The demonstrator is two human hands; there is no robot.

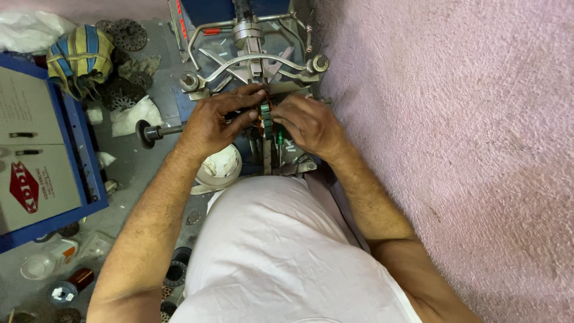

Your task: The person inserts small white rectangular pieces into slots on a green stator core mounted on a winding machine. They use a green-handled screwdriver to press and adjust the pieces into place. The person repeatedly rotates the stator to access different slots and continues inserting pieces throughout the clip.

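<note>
The person stands over a metal winding machine with curved chrome arms, and both hands meet at its middle. The left hand comes in from the handle side, its fingers bent and closed around the upper and near edge of a small green-and-copper wound core that sits upright on the machine's spindle. The right hand presses in from the other side, its fingers curled together against the core's face, so the part is pinched between the two hands. Whether the right fingers truly clamp it or only push on it, I cannot tell; they hide most of the contact. Just below the core a thin green-handled tool stands close by the right hand.

To the left of the machine a black crank handle sticks out on a short shaft, near the left wrist. A white round cup sits below the left hand, just beside the person's white shirt. Farther left is a blue-framed cabinet, with a striped yellow and blue cloth bundle above it and dark toothed discs lying around that bundle. Small spools lie on the grey floor at the lower left. The right side is a pink rough wall.
</note>
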